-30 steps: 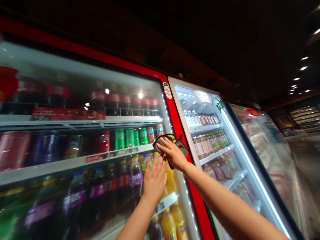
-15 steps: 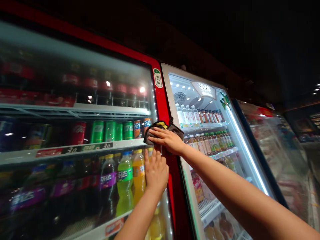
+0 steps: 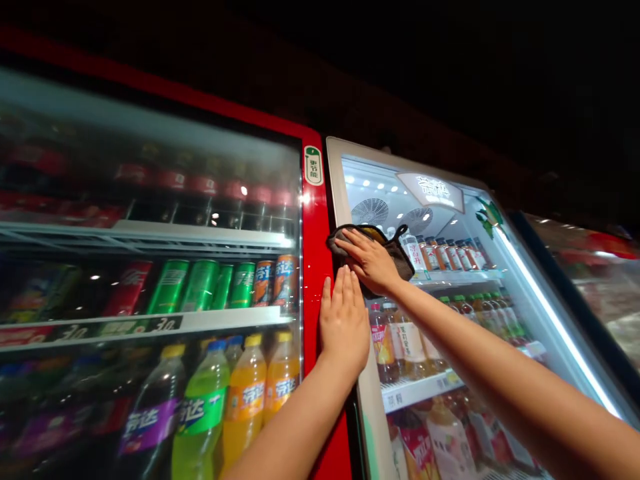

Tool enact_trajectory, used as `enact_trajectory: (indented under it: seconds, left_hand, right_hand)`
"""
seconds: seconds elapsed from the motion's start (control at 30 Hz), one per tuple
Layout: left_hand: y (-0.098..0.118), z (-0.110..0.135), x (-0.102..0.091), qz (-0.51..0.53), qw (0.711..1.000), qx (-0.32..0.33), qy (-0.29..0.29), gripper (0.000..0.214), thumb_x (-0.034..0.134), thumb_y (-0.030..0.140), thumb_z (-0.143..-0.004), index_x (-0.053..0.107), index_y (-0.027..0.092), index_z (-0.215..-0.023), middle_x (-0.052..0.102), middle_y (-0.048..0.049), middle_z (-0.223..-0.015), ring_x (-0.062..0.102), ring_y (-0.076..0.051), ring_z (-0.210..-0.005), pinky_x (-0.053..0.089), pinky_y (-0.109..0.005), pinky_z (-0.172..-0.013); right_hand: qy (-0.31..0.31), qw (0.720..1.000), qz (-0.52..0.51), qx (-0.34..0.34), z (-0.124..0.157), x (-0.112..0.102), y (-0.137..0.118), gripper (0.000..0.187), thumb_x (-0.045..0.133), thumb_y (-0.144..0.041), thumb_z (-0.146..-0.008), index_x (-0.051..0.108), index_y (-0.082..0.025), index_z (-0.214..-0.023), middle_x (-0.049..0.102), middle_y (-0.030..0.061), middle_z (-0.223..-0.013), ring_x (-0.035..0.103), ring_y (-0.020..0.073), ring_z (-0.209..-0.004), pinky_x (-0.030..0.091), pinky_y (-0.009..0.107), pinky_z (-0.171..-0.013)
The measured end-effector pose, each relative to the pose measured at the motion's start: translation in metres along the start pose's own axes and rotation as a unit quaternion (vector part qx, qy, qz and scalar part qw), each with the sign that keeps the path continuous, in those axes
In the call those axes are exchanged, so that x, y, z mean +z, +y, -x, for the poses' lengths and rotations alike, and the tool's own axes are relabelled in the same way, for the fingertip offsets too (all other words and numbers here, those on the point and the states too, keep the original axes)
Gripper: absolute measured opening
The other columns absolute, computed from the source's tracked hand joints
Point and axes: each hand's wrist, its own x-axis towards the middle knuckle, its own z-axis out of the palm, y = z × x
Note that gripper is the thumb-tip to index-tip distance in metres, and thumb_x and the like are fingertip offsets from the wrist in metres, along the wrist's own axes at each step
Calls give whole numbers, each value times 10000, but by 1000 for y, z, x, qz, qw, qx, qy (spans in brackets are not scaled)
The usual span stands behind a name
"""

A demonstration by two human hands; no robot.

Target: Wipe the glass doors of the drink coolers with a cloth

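My right hand lies over a dark grey cloth with black edging, a hanging loop and a yellow patch. It presses the cloth against the upper left part of the white-framed fridge door, fingers pointing left. The thumb side and palm are partly hidden. Just below, my left hand is flat with straight fingers, at the seam between the red fridge frame and the white one. Its fingertips come up to the cloth's lower edge; whether they touch it I cannot tell.
Behind the left glass stand green cans, orange soda bottles and other drinks. More bottles fill the lit right fridge. Farther right is another cooler, blurred, with a dark edge.
Both hands and the cloth have shifted right, from the red fridge's glass edge and frame onto the white-framed door. My view has moved too.
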Motion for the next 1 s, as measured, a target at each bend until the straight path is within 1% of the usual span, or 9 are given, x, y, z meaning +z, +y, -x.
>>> enact_trajectory:
  seconds: [0.23, 0.4, 0.47, 0.57, 0.7, 0.77, 0.83, 0.93, 1.0]
  left_hand:
    - [20, -26, 5, -51, 998, -14, -18, 665, 341, 340, -995, 176, 58, -1574, 205, -155, -1658, 120, -241, -1551, 97, -478, -1277]
    - [27, -30, 14, -74, 996, -40, 1, 674, 340, 322, -1000, 108, 88, -1588, 229, -153, -1654, 142, -245, -1546, 185, -476, -1268]
    - [31, -25, 16, -92, 995, -44, 3, 660, 326, 313, -1007, 110, 79, -1586, 234, -161, -1650, 150, -251, -1544, 210, -474, -1264]
    - [40, -17, 17, -129, 990, -58, 6, 621, 301, 291, -1015, 160, 57, -1572, 249, -176, -1641, 165, -258, -1540, 215, -482, -1263]
    - [61, -12, 19, -167, 982, -86, 4, 586, 314, 276, -1016, 227, 72, -1559, 243, -173, -1643, 198, -269, -1532, 235, -493, -1252]
    - [73, -11, 20, -178, 980, -94, -2, 581, 336, 286, -1015, 245, 118, -1563, 218, -155, -1654, 204, -277, -1530, 252, -502, -1244]
    - [82, -11, 20, -181, 979, -96, -9, 581, 350, 304, -1015, 250, 159, -1568, 211, -127, -1661, 195, -281, -1532, 254, -520, -1240]
    - [91, -10, 18, -179, 980, -90, -22, 589, 352, 325, -1016, 245, 154, -1569, 233, -110, -1656, 195, -280, -1534, 249, -541, -1238]
    - [93, -9, 15, -178, 980, -87, -25, 594, 356, 329, -1014, 255, 123, -1562, 242, -133, -1650, 217, -287, -1528, 265, -541, -1231]
  right_hand:
    - [-17, 999, 42, 31, -59, -11, 40, 509, 386, -438, -1030, 376, -340, -1530, 304, -25, -1633, 280, 226, -1505, 357, 467, -1164]
    - [24, 995, 16, 94, -36, -13, 78, 494, 383, -422, -1029, 434, -288, -1502, 349, 14, -1614, 301, 255, -1494, 374, 496, -1137]
    - [33, 997, -5, 70, -14, -12, 82, 470, 412, -380, -1020, 469, -298, -1479, 374, 6, -1601, 315, 253, -1487, 377, 498, -1126]
    - [11, 999, -35, -32, 1, -10, 75, 438, 417, -355, -1019, 492, -368, -1450, 391, -49, -1589, 319, 234, -1484, 368, 505, -1121]
    - [-16, 993, -45, -111, -26, -14, 65, 456, 413, -419, -1022, 453, -382, -1475, 356, -55, -1607, 295, 239, -1495, 342, 522, -1138]
    - [-12, 995, -44, -86, -38, -17, 71, 483, 399, -463, -1020, 442, -352, -1488, 345, -31, -1614, 291, 254, -1496, 327, 535, -1149]
    - [8, 999, -47, -11, -35, -17, 83, 488, 369, -458, -1027, 446, -324, -1490, 353, -8, -1611, 295, 265, -1493, 314, 562, -1153]
    - [61, 990, -52, 113, 4, -15, 97, 472, 380, -386, -1023, 476, -281, -1473, 387, 43, -1594, 316, 282, -1480, 294, 597, -1149]
    - [87, 986, -59, 126, 38, -13, 95, 452, 422, -329, -1006, 518, -280, -1444, 426, 60, -1571, 339, 291, -1465, 297, 599, -1143]
